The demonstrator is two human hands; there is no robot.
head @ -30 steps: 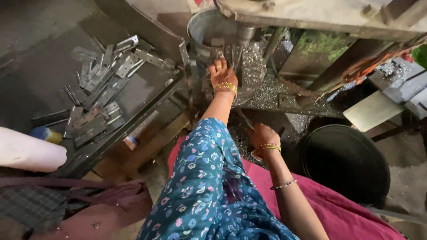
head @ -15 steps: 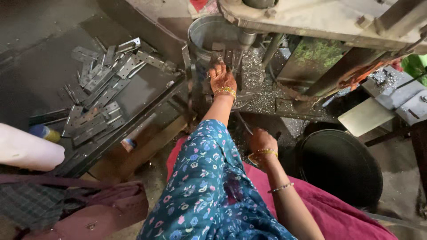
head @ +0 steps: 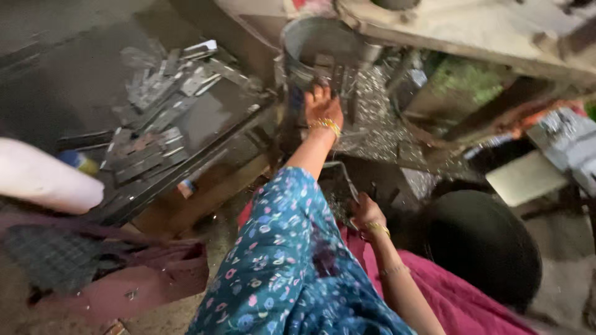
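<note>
Blur hid detail, so I couldn't tell either grip. My left hand (head: 323,107) reached the metal bucket (head: 323,53) rim; my right hand (head: 366,214) touched a thin lever (head: 341,174) below.

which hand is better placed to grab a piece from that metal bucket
Probably the left. The left hand is already stretched up against the grey metal bucket, fingers at its lower rim. The right hand sits low by the lap, gripping a thin metal handle, well apart from the bucket.

A round grey metal bucket (head: 323,53) is seen upright beneath the machine, with flat metal pieces (head: 332,71) inside.
</note>
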